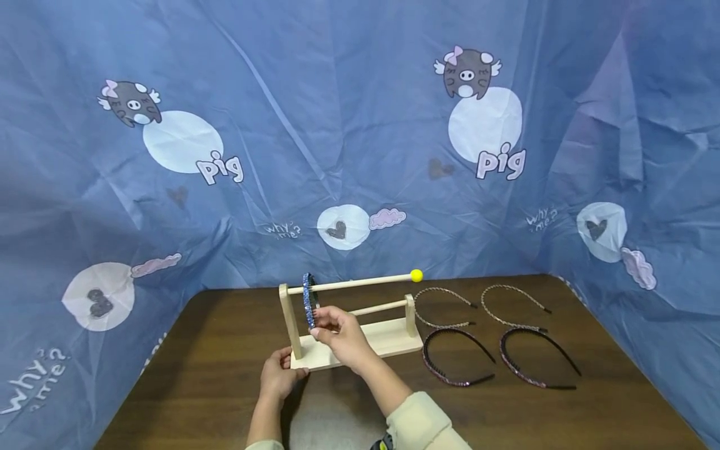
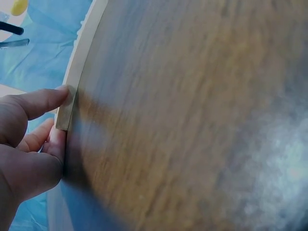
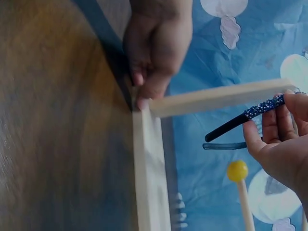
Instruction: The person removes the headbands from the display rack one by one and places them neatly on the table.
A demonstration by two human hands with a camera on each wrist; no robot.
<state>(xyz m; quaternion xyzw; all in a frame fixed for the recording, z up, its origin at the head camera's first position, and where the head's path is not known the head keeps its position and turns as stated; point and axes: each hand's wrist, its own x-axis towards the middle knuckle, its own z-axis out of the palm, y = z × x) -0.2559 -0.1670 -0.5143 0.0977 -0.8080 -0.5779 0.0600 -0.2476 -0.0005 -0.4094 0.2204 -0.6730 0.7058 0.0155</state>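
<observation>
A blue glittery headband (image 1: 307, 299) hangs around the upper rod (image 1: 360, 284) of a pale wooden stand (image 1: 388, 337), near the rod's left post. My right hand (image 1: 347, 342) pinches the headband by its lower part, between thumb and fingers. In the right wrist view its two dark, bare ends (image 3: 226, 127) stick out past that hand (image 3: 284, 149). My left hand (image 1: 277, 377) grips the left end of the stand's base, thumb along the front edge. Close up, the left wrist view shows this hand (image 2: 33, 139) around the base's corner (image 2: 67, 108).
To the right of the stand several more headbands lie on the brown table (image 1: 202, 362): thin light ones (image 1: 500, 287) behind, dark ones with pinkish glitter (image 1: 509, 359) in front. The upper rod ends in a yellow ball (image 1: 416, 275). A blue printed cloth (image 1: 337, 156) encloses the table.
</observation>
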